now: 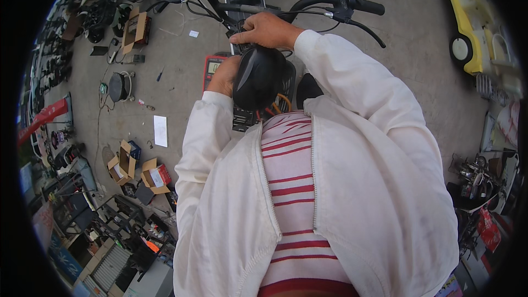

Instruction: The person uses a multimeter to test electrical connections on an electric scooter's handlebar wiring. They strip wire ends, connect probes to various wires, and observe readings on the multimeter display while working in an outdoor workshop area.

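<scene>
Below me stands a two-wheeler with a black handlebar [250, 9], its brake levers on the side toward me. A glossy black rounded housing [257, 77] sits between the handlebar and my body. My right hand [267, 29] is at the handlebar's centre, just above the housing, with fingers curled; what it grips is hidden. My left hand [224, 75] is at the housing's left side, its fingers mostly out of sight. Beside it is a red multimeter [211, 67] with a lit display, partly covered. Orange cables [283, 100] show below the housing.
Left on the concrete floor are a screwdriver [160, 73], a white sheet [160, 131], a round dark device [117, 87] and open cardboard boxes [136, 30]. Parts are piled along the left edge. A yellow vehicle [461, 22] stands at the upper right.
</scene>
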`<control>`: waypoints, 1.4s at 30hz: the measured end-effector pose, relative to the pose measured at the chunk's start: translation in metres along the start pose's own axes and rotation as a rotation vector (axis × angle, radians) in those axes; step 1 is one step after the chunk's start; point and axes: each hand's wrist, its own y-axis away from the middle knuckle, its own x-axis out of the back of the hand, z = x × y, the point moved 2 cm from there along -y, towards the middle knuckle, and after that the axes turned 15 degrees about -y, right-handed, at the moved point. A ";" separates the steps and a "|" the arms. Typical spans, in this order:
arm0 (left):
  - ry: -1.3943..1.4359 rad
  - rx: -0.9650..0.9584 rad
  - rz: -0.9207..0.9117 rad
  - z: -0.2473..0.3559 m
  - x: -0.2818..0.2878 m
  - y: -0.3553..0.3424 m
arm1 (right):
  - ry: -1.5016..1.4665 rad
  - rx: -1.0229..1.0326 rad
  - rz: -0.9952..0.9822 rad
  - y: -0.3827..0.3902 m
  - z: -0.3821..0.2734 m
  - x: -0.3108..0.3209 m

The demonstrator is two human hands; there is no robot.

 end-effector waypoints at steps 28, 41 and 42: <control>-0.249 -0.501 0.238 -0.048 -0.011 -0.015 | -0.198 -0.134 0.344 0.061 0.139 -0.002; -0.282 -0.587 0.362 -0.051 -0.011 -0.028 | -0.056 0.093 0.515 0.055 0.094 -0.038; -0.258 -0.590 0.348 -0.051 -0.012 -0.028 | -0.097 0.106 0.478 0.050 0.093 -0.044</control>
